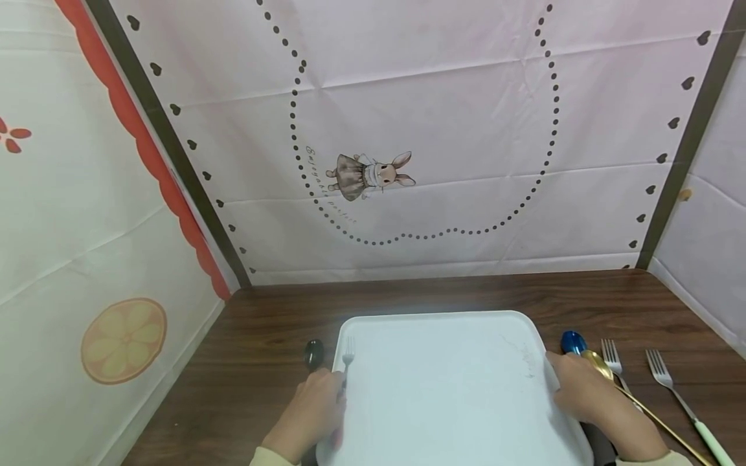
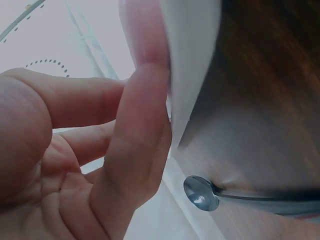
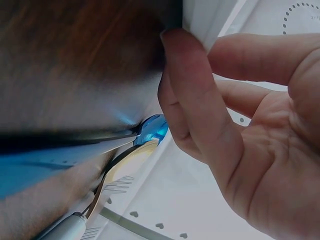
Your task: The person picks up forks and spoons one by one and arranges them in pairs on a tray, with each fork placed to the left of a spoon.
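Note:
A white rectangular tray (image 1: 443, 388) with rounded corners lies before me, over the brown tabletop. My left hand (image 1: 315, 406) grips its left edge, with thumb and fingertips at the rim in the left wrist view. On the opposite side my right hand (image 1: 585, 391) holds the right edge, fingers curled at the rim. A dark spoon (image 1: 314, 354) lies just beyond the left hand. Along the tray's left edge a fork (image 1: 348, 355) shows faintly, its lower part hidden by that hand. Close beside the right hand are a blue spoon (image 1: 574, 342) and a gold spoon (image 1: 597, 365).
Right of the spoons lie a fork (image 1: 610, 357) and another fork with a pale green handle (image 1: 660, 370). The wood-grain table (image 1: 408, 294) ends at a patterned cloth back wall (image 1: 466, 162). Cloth walls also stand at left and right.

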Demonstrator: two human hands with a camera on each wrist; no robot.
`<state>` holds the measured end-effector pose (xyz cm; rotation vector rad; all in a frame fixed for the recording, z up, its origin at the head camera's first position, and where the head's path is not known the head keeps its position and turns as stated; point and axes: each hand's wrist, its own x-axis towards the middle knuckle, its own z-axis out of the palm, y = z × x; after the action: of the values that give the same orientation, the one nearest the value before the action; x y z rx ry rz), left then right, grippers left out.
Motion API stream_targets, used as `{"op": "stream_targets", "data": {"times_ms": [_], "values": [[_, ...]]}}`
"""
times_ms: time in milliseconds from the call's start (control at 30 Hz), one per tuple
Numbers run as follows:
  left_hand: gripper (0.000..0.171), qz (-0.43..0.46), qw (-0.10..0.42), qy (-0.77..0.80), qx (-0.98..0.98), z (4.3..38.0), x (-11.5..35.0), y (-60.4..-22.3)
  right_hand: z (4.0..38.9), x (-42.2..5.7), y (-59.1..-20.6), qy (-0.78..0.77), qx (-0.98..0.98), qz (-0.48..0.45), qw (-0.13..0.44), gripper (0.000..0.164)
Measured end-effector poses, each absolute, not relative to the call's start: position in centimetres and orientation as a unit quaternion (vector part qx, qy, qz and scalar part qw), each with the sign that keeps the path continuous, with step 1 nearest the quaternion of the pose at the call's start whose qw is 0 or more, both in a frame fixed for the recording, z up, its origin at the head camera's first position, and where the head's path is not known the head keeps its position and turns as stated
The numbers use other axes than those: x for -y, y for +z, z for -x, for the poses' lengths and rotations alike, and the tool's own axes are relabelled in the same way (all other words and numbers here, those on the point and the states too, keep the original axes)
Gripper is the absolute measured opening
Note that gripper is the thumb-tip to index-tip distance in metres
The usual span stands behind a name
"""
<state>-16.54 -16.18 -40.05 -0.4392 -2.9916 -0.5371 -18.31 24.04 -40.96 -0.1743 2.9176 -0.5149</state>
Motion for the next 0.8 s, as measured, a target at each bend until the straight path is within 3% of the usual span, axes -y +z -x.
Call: {"op": "stream_targets", "data": {"times_ms": [467,800], "values": [[0.005,0.177,0.065,-0.148,0.971,16.47,16.03,-40.4,18.3,-24.07,-40.92,-0.169,-0.98,0.061,0.088,0.054],[0.008,0.177,0.06,-0.156,0.97,16.39,16.03,-40.29,18.33,-24.03,-40.92,-0.175,-0.979,0.053,0.092,0.055]]}}
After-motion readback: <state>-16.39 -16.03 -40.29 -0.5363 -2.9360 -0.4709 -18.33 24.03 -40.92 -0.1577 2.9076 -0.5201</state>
